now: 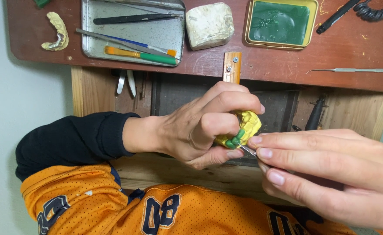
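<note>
My left hand (202, 126) is closed around a yellow dental cast (247, 124) that carries green wax shapes (236, 138) along its lower edge. My right hand (330, 172) pinches a thin metal instrument (247, 150) between thumb and fingers. Its tip touches the green wax on the cast. Both hands meet in front of my orange jersey, just below the wooden bench edge.
On the red-brown bench top (287, 61) lie a metal tray (132, 32) with brushes and tweezers, a white stone block (209, 24), a yellow tin of green wax (280, 21), another cast (57, 31) and a thin probe (357, 70). An open drawer (178, 93) sits below.
</note>
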